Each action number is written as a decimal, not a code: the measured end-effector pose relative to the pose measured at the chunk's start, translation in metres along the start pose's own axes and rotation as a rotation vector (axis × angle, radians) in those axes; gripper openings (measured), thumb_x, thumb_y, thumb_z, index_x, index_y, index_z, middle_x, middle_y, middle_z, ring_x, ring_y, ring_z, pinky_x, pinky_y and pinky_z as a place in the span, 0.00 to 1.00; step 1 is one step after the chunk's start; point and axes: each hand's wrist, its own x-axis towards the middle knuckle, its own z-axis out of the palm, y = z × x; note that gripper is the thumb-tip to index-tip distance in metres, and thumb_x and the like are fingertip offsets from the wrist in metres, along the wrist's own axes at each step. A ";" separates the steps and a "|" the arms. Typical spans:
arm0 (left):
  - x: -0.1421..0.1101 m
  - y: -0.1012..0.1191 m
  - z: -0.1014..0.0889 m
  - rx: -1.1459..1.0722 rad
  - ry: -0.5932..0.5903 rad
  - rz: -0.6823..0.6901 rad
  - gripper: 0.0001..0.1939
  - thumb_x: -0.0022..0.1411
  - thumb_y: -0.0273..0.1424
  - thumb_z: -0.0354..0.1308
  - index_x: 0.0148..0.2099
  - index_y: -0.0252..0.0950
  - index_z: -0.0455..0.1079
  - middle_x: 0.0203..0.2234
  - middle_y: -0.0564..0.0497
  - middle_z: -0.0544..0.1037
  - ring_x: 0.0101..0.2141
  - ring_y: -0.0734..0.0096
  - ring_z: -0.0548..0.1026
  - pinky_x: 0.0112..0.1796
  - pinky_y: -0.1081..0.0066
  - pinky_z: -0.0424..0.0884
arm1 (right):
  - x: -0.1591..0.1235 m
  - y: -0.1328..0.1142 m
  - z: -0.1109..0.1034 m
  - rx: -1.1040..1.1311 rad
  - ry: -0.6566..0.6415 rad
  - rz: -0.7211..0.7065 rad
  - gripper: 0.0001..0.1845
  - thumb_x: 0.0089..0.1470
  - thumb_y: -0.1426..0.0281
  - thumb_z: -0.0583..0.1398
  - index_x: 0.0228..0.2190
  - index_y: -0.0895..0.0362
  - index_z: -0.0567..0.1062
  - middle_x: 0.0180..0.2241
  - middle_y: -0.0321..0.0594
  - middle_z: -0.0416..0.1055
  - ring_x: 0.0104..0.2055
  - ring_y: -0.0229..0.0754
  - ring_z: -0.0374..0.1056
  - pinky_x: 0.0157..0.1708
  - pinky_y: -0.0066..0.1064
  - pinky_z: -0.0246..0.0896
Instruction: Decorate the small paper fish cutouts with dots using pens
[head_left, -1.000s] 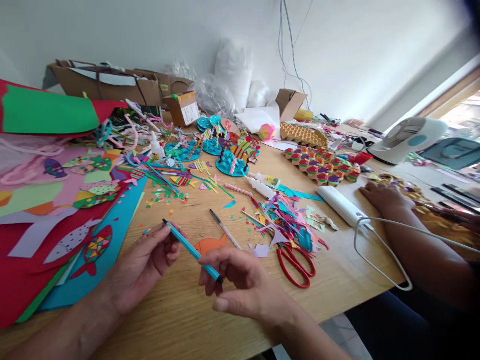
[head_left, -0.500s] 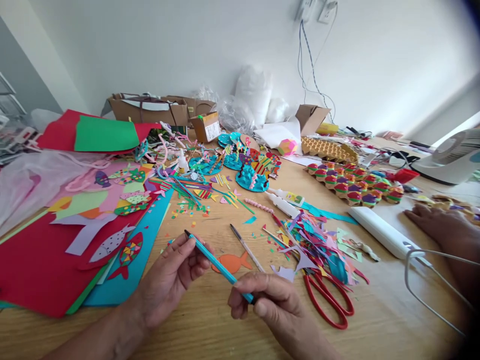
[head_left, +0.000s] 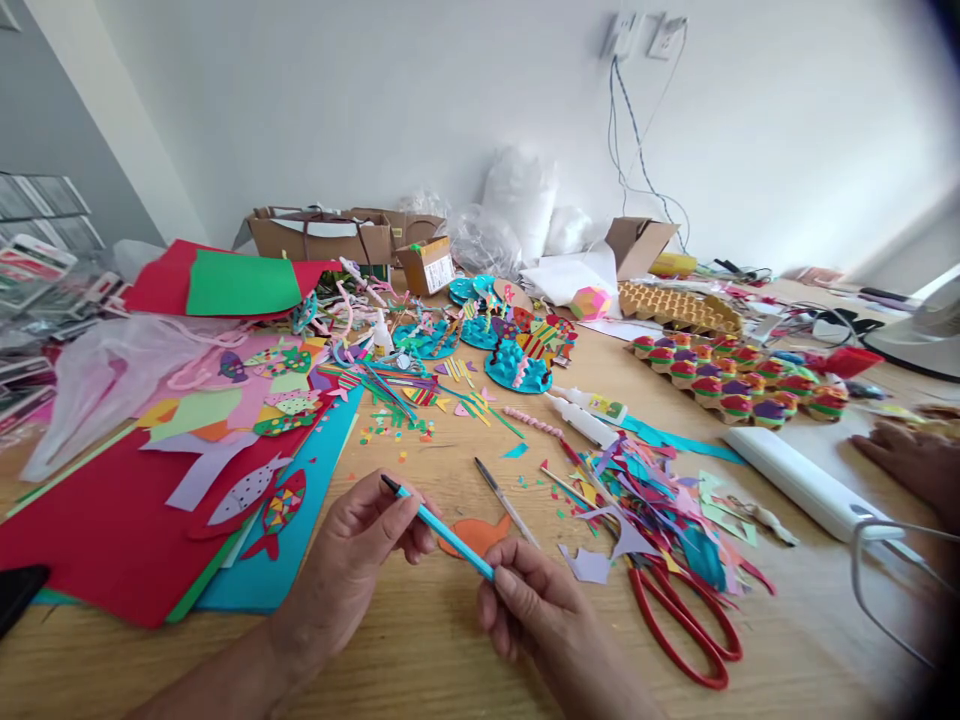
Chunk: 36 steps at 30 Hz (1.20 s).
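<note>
A light-blue felt-tip pen (head_left: 452, 540) with a dark tip end slants between both hands above the table. Fingers and thumb of my left hand (head_left: 352, 560) pinch it close to the dark end. My right hand (head_left: 536, 610) grips the opposite end, which its fingers cover. Just beneath the pen, an orange paper fish (head_left: 474, 537) lies on the wood, partly hidden by my right hand. A clear-barrelled pen with a dark cap (head_left: 504, 498) rests beside the fish. Red-handled scissors (head_left: 679, 640) lie to the right, their blades under paper scraps.
Red paper sheets (head_left: 97, 540) and decorated paper fish (head_left: 283, 505) are at left. Coloured scraps (head_left: 660, 500), glue bottles (head_left: 585, 422), a painted egg tray (head_left: 739, 385) and a white power strip (head_left: 802, 485) lie rightward. Another person's hand (head_left: 904, 455) rests at the far right.
The view has turned slightly left, so things appear farther right. Both hands still hold the blue pen; my right fingers now cover its far end, which showed before.
</note>
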 end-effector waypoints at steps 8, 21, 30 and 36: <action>-0.002 0.001 0.001 -0.029 0.023 -0.034 0.10 0.55 0.38 0.63 0.35 0.36 0.75 0.22 0.52 0.74 0.24 0.73 0.72 0.27 0.76 0.67 | 0.001 0.001 0.000 0.018 -0.018 0.039 0.24 0.45 0.51 0.64 0.28 0.59 0.66 0.19 0.34 0.70 0.15 0.28 0.59 0.15 0.20 0.47; -0.002 0.000 0.000 -0.064 0.022 -0.010 0.10 0.56 0.37 0.61 0.36 0.35 0.75 0.23 0.50 0.75 0.25 0.70 0.73 0.26 0.74 0.68 | -0.001 0.002 0.003 -0.002 0.033 0.042 0.23 0.47 0.52 0.63 0.27 0.59 0.66 0.19 0.33 0.70 0.16 0.28 0.59 0.17 0.20 0.45; -0.003 0.001 -0.002 -0.051 0.030 -0.005 0.10 0.57 0.37 0.61 0.36 0.35 0.75 0.22 0.50 0.75 0.24 0.70 0.73 0.24 0.75 0.67 | -0.001 0.005 0.001 -0.001 0.013 0.020 0.22 0.48 0.53 0.63 0.27 0.59 0.66 0.18 0.33 0.69 0.16 0.28 0.57 0.17 0.21 0.45; 0.000 0.002 -0.002 -0.131 0.048 -0.049 0.11 0.54 0.37 0.63 0.35 0.35 0.75 0.22 0.50 0.76 0.23 0.72 0.72 0.24 0.77 0.67 | -0.010 0.000 0.003 0.046 0.055 -0.124 0.21 0.44 0.56 0.66 0.35 0.56 0.70 0.23 0.36 0.71 0.20 0.32 0.61 0.20 0.23 0.50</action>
